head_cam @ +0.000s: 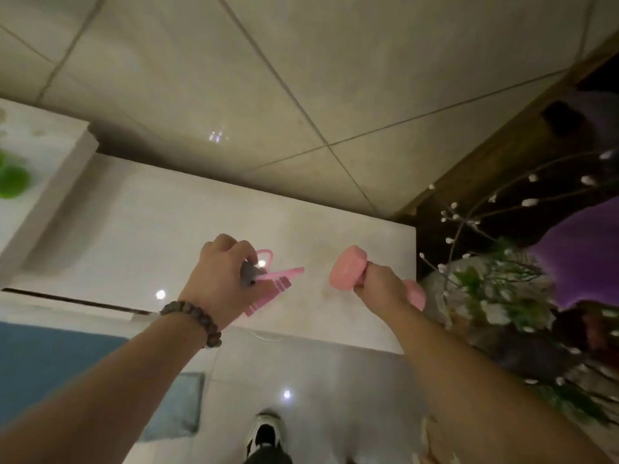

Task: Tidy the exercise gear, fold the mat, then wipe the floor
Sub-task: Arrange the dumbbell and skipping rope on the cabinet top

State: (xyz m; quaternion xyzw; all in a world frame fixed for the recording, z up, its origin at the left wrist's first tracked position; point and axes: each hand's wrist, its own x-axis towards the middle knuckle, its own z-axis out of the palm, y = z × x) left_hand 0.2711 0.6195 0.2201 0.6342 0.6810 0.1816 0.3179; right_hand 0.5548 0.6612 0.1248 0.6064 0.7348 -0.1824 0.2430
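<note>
- over a white counter (335, 229), the person's right hand (378, 286) is wrapped round the handle of a pink dumbbell (348, 269), held just above the surface.
- left hand (224, 272) grips a pink hand gripper (271, 279) with grey handles, also not yet set down.
- tidying the gear looks under way, not finished.
- blue mat (50, 360) lies flat on the floor (301, 380), unfolded; a grey cloth (181, 406) rests at its edge, so wiping is likely still to do.

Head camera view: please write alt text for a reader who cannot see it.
Over a white counter, the right hand grips a pink dumbbell and the left hand holds a pink hand gripper. A blue mat lies on the floor below.
</note>
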